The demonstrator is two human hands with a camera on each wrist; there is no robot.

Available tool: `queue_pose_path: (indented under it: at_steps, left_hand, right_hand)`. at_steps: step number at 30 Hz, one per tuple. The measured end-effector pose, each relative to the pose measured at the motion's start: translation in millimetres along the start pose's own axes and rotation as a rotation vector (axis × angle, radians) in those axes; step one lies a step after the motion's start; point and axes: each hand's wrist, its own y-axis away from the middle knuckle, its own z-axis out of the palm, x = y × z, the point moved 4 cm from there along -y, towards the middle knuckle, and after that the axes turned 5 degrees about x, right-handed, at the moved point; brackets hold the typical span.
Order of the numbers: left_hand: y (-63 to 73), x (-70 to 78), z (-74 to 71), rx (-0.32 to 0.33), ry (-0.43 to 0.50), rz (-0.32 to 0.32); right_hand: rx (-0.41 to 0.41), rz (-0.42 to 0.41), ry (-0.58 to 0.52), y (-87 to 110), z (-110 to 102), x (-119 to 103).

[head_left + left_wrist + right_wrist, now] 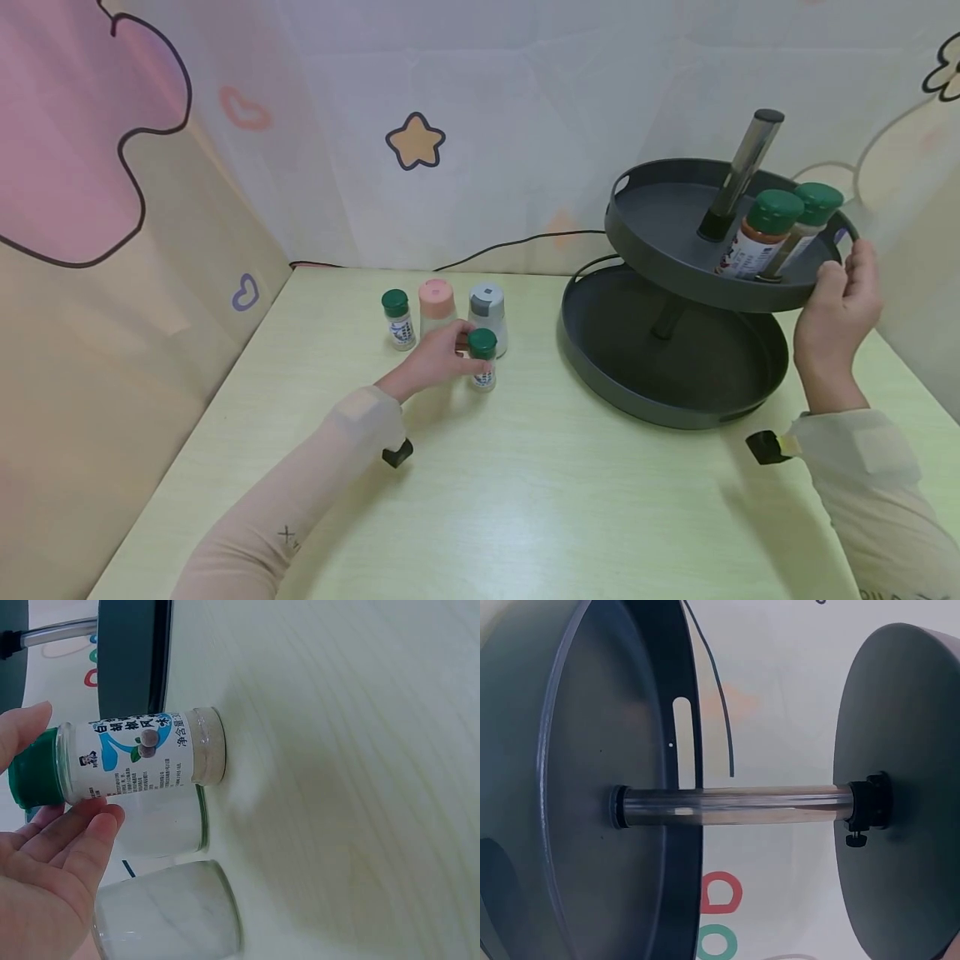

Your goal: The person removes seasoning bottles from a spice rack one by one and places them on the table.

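Thumb and fingers of my left hand pinch a small green-capped spice jar near its cap. The jar stands upright at the table in the head view, its white label facing the left wrist camera. Over at the right, my right hand grips the rim of the upper tray of a dark two-tier rack, by the handle slot. Two larger green-capped seasoning jars, a reddish-filled one and one behind it, stand on this tray near that hand. The lower tray holds nothing visible.
Behind my left hand are a pink-capped jar, a grey-capped jar and another small green-capped jar. A clear post joins the rack's tiers. A black cable runs along the printed backdrop.
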Motion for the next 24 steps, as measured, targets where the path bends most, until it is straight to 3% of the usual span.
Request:
queue_pose_path:
  at_steps: [6, 13, 19, 24]
  left_hand:
    - [3.8, 1.2, -1.7, 0.008, 0.028, 0.016]
    - [6.2, 1.7, -3.4, 0.015, 0.052, 0.044]
    - [7.6, 2.1, -4.7, 0.027, 0.05, 0.05]
    - [9.1, 4.4, -5.8, 0.028, 0.058, 0.061]
  right_hand:
    - [-0.007, 0.003, -0.02, -2.4, 0.7, -2.3]
    - [0.016, 0.193, -0.162, -13.9, -2.2, -3.3]
    - [0.03, 0.196, -0.173, -25.8, -2.6, -5.1]
    - [-0.029, 0.22, -0.344, -31.3, 1.0, -2.3]
